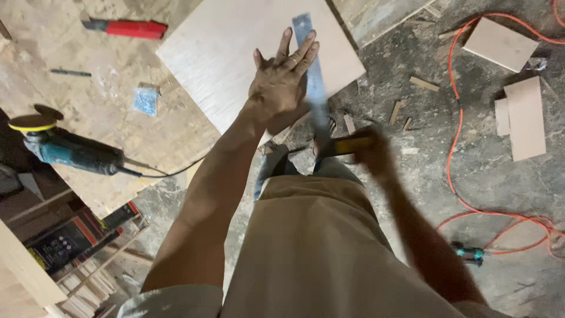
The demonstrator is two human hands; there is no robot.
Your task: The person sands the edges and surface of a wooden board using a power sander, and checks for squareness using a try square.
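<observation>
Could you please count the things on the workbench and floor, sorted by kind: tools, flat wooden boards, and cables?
Tools: 4 – teal angle grinder with yellow disc, red utility knife, long grey metal ruler under the left hand, blurred yellow-and-black tool in the right hand.
Flat wooden boards: 3 – large pale plywood sheet, two small offcuts.
Cables: 1 – orange extension cord.
Total: 8

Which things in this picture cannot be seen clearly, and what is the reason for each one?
- Right hand, head view: motion blur; its grip on the yellow-and-black tool cannot be told.
- Metal ruler: lower part blurred, marks unreadable.
- Plywood sheet: top cut by the frame edge, partly under the left hand.
- Orange cable: leaves at the right edge.
</observation>
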